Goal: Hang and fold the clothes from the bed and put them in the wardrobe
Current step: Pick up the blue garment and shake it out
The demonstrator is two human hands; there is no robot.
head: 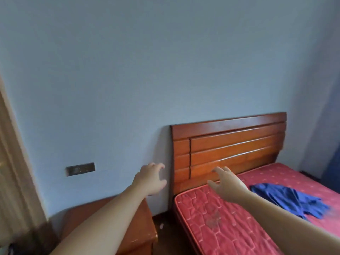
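A crumpled blue garment (pixel 287 198) lies on the red quilted mattress (pixel 217 221) of the bed, to the right of my arms. My left hand (pixel 150 178) is stretched forward in the air in front of the wall, left of the headboard, fingers spread and holding nothing. Above the head end of the mattress my right hand (pixel 227 183) reaches forward with relaxed, spread fingers, also holding nothing. The blue garment sits just right of my right forearm, not touched. No wardrobe is visible.
A wooden headboard (pixel 230 148) stands against the pale blue wall. A wooden bedside cabinet (pixel 145 234) sits low left of the bed, under my left arm. A wall socket plate (pixel 80 169) is at the left, and a curtain (pixel 11 181) hangs at the far left edge.
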